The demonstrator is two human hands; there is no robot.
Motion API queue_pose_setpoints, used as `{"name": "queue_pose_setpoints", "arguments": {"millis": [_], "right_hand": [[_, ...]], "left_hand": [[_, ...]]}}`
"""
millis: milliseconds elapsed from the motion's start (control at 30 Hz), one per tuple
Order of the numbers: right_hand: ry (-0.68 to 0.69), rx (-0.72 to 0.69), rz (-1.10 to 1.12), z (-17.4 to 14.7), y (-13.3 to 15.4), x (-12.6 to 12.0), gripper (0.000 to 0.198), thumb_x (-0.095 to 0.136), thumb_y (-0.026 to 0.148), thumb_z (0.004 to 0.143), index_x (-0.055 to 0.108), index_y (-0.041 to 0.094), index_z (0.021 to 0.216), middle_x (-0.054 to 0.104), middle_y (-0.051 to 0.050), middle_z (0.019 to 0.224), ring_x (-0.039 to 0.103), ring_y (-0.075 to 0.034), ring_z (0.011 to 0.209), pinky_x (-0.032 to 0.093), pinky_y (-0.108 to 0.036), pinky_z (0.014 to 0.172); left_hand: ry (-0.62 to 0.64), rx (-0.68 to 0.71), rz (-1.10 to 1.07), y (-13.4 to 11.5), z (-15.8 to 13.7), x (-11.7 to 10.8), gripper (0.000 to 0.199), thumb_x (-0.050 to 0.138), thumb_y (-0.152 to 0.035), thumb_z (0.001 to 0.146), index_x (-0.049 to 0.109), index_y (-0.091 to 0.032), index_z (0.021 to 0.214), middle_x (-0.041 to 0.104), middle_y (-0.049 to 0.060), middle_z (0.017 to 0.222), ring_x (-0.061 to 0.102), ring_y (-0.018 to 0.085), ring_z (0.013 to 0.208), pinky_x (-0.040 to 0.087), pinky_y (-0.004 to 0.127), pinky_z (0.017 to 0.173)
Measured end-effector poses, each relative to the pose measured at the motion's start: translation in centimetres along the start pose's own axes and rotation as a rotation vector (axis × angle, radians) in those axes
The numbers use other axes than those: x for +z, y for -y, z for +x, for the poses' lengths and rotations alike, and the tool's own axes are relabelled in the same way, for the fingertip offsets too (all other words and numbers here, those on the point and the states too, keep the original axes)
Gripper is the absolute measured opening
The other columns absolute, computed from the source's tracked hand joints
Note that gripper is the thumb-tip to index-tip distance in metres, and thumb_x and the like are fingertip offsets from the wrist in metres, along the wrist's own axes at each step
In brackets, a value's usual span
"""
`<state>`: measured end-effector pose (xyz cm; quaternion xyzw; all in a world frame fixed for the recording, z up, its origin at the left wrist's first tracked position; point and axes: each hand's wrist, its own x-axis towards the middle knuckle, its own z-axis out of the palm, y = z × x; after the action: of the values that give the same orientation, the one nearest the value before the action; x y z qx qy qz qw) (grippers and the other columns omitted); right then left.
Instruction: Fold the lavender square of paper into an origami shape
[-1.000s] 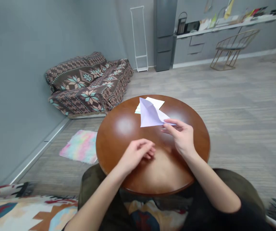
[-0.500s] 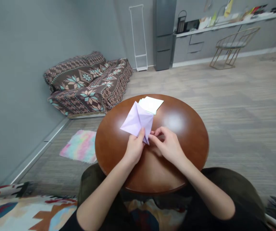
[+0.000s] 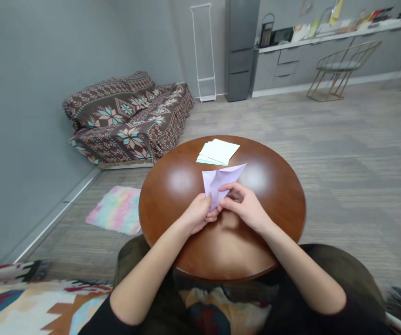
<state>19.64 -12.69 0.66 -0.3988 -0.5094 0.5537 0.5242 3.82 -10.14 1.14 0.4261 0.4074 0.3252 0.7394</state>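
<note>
A sheet of purple folded paper [image 3: 217, 182] is held up above the round brown table [image 3: 165, 209], its lower part between my two hands. My left hand [image 3: 200, 211] is closed on the bottom left edge of the paper, with the thumb in front. On the right side, my right hand [image 3: 240, 202] grips the paper between thumb and fingers. Creases run across the sheet, and its top edge dips in the middle between two raised corners. Part of its lower tip is hidden by my fingers.
Just beyond the folded paper lies a small stack of pale paper sheets [image 3: 218, 151] on the table. A patterned covered sofa [image 3: 126, 121] stands at the far left, near a fluffy pastel rug [image 3: 116, 210]. A gold-framed chair [image 3: 340, 67] is by the kitchen counter.
The purple paper has turned and folded from a spread diamond into a narrower shape leaning right. My right fingers have moved up onto its right side. The sheet stack is now uncovered.
</note>
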Motion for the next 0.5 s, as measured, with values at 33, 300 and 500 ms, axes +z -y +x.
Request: {"name": "queue_pose_setpoints", "arguments": {"millis": [33, 300, 500], "right_hand": [[-0.025, 0.009, 0.000, 0.0, -0.1, 0.2, 0.042, 0.086, 0.045, 0.068, 0.063, 0.023, 0.096, 0.068, 0.001, 0.069, 0.066, -0.020, 0.069, 0.052, -0.035, 0.074], [-0.271, -0.013, 0.130, 0.3, -0.3, 0.4, 0.034, 0.084, 0.046, 0.071, 0.061, 0.022, 0.078, 0.063, 0.002, 0.063, 0.063, -0.019, 0.065, 0.054, -0.035, 0.072], [-0.366, 0.034, 0.470, 0.3, -0.3, -0.3, 0.026, 0.084, 0.041, 0.073, 0.070, 0.021, 0.081, 0.072, -0.005, 0.092, 0.068, -0.022, 0.092, 0.059, -0.041, 0.088]], "left_hand": [[-0.025, 0.008, 0.028, 0.1, 0.0, 0.1, 0.030, 0.069, -0.039, 0.084, 0.056, -0.014, 0.072, 0.045, -0.004, 0.056, 0.025, 0.001, 0.041, 0.011, 0.017, 0.040], [-0.023, 0.120, -0.064, 0.6, -0.2, 1.5, 0.037, 0.076, -0.046, 0.081, 0.061, -0.012, 0.080, 0.053, -0.001, 0.073, 0.037, 0.002, 0.050, 0.023, 0.018, 0.045], [-0.130, 0.386, -0.027, 1.1, -0.8, 2.2, 0.053, 0.081, -0.032, 0.079, 0.057, -0.020, 0.124, 0.067, 0.007, 0.110, 0.065, 0.012, 0.083, 0.053, 0.024, 0.076]]}}
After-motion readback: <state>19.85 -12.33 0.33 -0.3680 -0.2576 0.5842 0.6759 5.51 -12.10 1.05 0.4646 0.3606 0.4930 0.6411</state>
